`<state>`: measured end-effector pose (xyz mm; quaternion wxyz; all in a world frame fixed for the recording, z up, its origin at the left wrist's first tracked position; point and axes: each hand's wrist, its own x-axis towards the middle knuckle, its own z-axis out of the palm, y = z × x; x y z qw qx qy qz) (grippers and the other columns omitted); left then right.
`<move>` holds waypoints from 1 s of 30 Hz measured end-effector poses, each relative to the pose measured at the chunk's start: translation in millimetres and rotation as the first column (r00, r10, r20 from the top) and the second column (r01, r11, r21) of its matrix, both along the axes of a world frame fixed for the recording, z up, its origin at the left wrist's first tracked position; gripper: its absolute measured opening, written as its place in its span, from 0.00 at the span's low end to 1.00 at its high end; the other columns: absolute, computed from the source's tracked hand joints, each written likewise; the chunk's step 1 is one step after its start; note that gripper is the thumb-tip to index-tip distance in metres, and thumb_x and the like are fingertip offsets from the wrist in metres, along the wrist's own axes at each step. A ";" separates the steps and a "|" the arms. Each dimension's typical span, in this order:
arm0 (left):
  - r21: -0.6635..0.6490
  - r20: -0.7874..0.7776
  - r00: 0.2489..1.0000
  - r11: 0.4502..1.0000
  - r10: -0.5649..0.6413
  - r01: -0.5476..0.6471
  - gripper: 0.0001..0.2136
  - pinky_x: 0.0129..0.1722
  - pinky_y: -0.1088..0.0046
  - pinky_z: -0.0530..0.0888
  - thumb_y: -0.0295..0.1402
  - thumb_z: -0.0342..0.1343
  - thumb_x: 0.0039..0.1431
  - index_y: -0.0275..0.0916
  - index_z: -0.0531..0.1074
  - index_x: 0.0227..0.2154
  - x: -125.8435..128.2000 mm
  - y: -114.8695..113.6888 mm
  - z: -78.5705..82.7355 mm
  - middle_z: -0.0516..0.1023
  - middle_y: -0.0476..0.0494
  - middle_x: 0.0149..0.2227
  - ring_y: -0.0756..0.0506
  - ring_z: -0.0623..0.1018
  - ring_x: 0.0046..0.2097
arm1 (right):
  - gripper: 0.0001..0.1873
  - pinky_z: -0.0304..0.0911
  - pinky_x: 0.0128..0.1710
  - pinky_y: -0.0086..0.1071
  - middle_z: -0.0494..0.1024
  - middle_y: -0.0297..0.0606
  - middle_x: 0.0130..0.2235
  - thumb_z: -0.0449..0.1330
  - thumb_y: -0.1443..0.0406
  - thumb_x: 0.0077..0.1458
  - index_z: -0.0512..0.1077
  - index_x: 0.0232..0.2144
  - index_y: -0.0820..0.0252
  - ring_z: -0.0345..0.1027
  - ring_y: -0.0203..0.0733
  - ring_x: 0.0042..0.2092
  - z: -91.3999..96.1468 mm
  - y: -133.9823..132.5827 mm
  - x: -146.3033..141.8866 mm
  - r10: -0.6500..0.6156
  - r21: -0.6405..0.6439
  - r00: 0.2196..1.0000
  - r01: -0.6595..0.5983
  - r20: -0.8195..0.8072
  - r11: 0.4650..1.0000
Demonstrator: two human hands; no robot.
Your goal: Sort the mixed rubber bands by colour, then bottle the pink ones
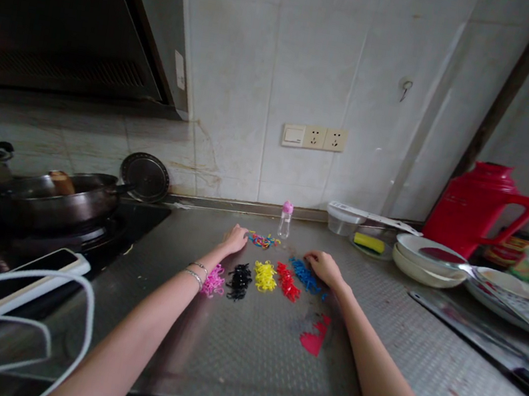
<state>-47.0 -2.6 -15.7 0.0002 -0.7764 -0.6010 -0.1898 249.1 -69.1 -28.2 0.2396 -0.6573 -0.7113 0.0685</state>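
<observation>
My left hand (236,239) rests at the left edge of a small mixed-colour pile of rubber bands (263,241), its fingers curled together. My right hand (324,267) touches the upper right of the blue rubber bands (305,275), fingers bent inward. What either hand's fingertips hold, if anything, is too small to make out. In a row nearer to me lie pink rubber bands (214,281), black ones (239,281), yellow ones (265,276) and red ones (287,282). Behind the mixed pile stands a small clear bottle (285,222) with a pink cap.
A torn red piece (315,336) lies on the metal counter (238,356). At right are a knife (464,336), stacked bowls (428,269), a yellow sponge (369,243) and a red thermos (468,208). Leftward, a pan (85,205) sits on the stove beside a white power bank-like device (26,287) with cables.
</observation>
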 end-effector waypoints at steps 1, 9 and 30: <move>0.000 -0.003 1.000 1.000 0.000 0.000 0.15 0.41 0.69 0.66 0.36 0.45 0.55 0.42 0.69 0.44 1.5 0.4 -0.6 0.67 0.39 0.43 0.44 0.69 0.43 | 0.15 0.56 0.36 0.25 0.76 0.37 0.36 0.48 0.64 0.50 0.73 0.34 0.56 0.67 0.38 0.38 0.2 -0.2 -0.1 0.002 0.001 1.000 -0.002 -0.002 1.000; 0.058 0.003 0.999 0.997 0.042 -0.042 0.11 0.39 0.68 0.66 0.33 0.47 0.54 0.42 0.74 0.35 7.7 0.5 0.5 0.68 0.40 0.40 0.43 0.67 0.43 | 0.15 0.56 0.35 0.24 0.76 0.37 0.36 0.48 0.64 0.50 0.73 0.35 0.56 0.67 0.37 0.38 1.0 -1.6 -1.8 -0.018 0.007 1.000 0.018 0.001 1.000; 0.113 0.136 0.986 0.988 0.094 -0.110 0.09 0.38 0.71 0.66 0.32 0.50 0.50 0.39 0.76 0.29 2.7 1.3 17.0 0.73 0.40 0.36 0.44 0.69 0.41 | 0.15 0.55 0.32 0.25 0.75 0.36 0.35 0.48 0.62 0.50 0.73 0.34 0.54 0.66 0.37 0.37 2.2 -4.6 -4.0 -0.045 0.021 0.999 0.044 0.023 0.999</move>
